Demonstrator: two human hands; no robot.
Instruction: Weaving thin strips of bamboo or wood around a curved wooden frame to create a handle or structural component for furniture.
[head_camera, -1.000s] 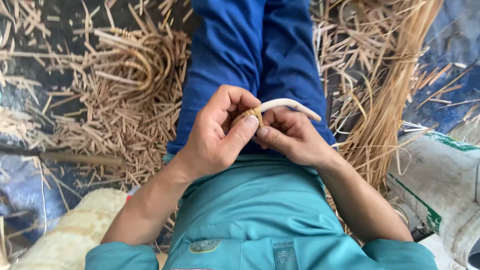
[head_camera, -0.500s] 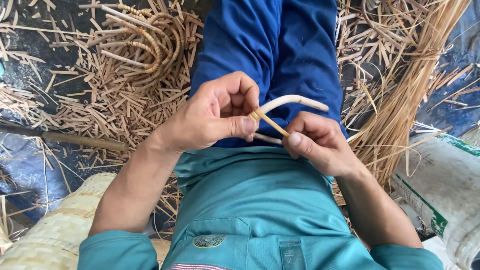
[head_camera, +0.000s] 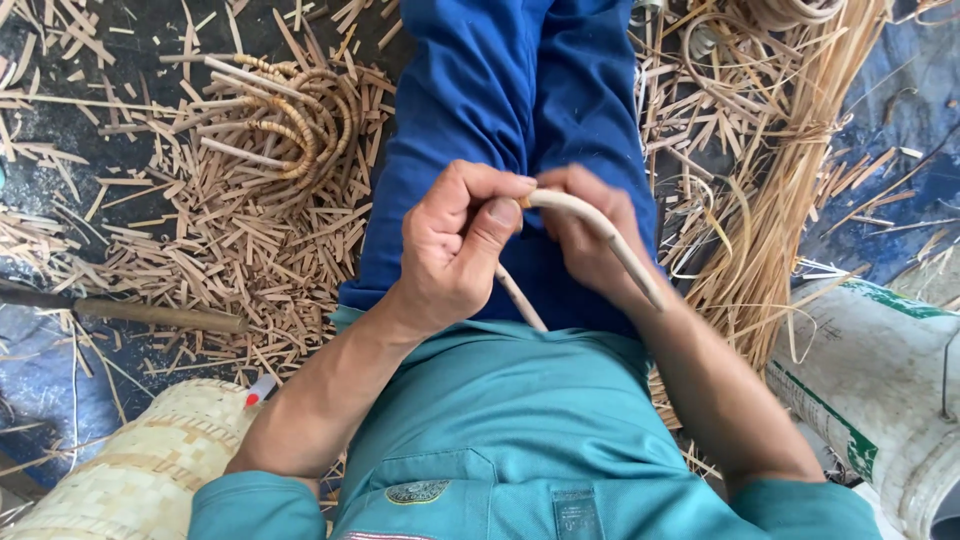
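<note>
My left hand (head_camera: 455, 250) and my right hand (head_camera: 590, 235) meet over my lap, above blue trousers (head_camera: 520, 90). Together they grip a pale bent rattan cane (head_camera: 600, 230). One leg of the cane curves over my right hand toward my right forearm. The other leg (head_camera: 520, 298) runs down between my hands toward my teal shirt (head_camera: 500, 420). My left thumb presses on the bend of the cane. My right fingers wrap around it from the other side.
Cut rattan scraps (head_camera: 220, 230) and a bundle of curved canes (head_camera: 290, 120) lie on the left. A wooden stick (head_camera: 150, 315) and a woven basket (head_camera: 140, 470) sit lower left. Long thin strips (head_camera: 780, 200) pile up on the right beside a white sack (head_camera: 870, 370).
The cane has turned in my hands: its free end swung from pointing right to pointing down toward my right forearm. Both hands have closed tighter around the bend.
</note>
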